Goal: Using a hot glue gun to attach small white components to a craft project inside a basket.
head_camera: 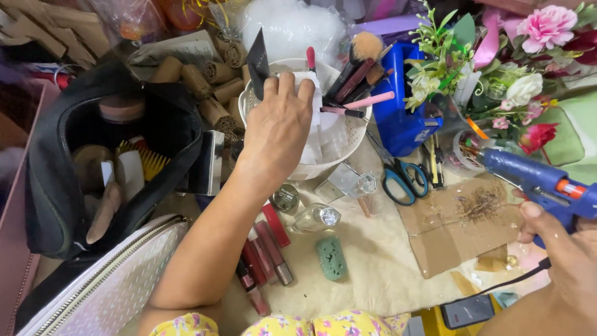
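Near right: the right hand (563, 252) has its grip clamped around the handle of a blue glue gun (538, 180). The gun's long axis runs from near right to far left, nozzle aimed toward the white basket (348, 146), and well apart from it. A black cord (497, 286) trails from the handle toward the near edge.

Middle: a scrap of brown cardboard (460, 227), blue-handled scissors (401, 180), red lipstick tubes (264, 249) and a green block (331, 257) lie on the cream-covered worktop (373, 274).

Far centre: the left hand (278, 127) is the nearer one to the basket. Its forearm reaches from near left; the palm faces down, fingers curled over the basket's left rim, closed on a white piece (309, 84), apparently; the contact is partly hidden. Makeup brushes (357, 68) stand in the basket to the right of the hand.

Far left: an open black bag (56, 186).
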